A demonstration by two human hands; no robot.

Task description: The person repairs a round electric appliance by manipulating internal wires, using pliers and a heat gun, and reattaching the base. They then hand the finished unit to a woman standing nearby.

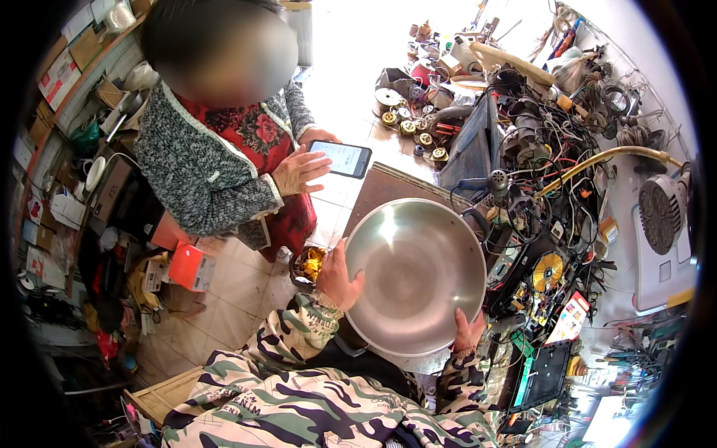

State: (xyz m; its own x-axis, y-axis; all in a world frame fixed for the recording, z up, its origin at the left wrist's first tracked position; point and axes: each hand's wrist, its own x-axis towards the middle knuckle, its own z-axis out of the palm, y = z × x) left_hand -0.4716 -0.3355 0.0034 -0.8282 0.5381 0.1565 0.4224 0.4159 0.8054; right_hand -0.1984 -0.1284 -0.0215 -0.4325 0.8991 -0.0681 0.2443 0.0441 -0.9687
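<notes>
A wide, round metal pan (414, 280) with a shiny inside faces up in front of me, its bottom bare. Dark loop handles stick out at its lower left and upper right. My left hand (338, 280) grips the left rim, fingers along the outside and thumb over the edge. At the lower right rim, my right hand (468, 331) also holds the pan, with the thumb on the inner side and the other fingers partly hidden. Both my sleeves are camouflage-patterned. Beneath the pan lies a brown board or tabletop (381, 187), mostly covered.
Across from me, a person in a grey cardigan (198, 164) holds a phone (341, 158). Tangled cables and motor parts (523, 134) crowd the right side. A small bin (306, 265) stands left of the pan. Packed shelves (82, 119) line the left; a red box (192, 266) sits below.
</notes>
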